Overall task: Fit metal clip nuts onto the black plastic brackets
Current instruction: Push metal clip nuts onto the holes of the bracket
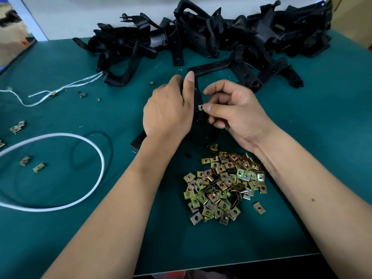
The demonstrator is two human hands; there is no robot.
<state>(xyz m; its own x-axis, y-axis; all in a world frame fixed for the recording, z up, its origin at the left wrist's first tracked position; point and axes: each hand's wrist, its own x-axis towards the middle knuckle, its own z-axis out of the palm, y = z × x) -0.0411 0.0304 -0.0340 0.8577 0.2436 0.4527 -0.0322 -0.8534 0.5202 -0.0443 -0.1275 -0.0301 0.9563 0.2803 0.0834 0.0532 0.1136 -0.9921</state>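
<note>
A white cord loops at the left of the green mat. The left hand grips a black plastic bracket above the mat, fingers curled round it. The right hand pinches 1 clip nut against the bracket's edge, above the clip nut pile.

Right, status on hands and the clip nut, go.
Left hand grips black bracket. Right hand pinches clip nut against the bracket. Nothing in the way.
</note>
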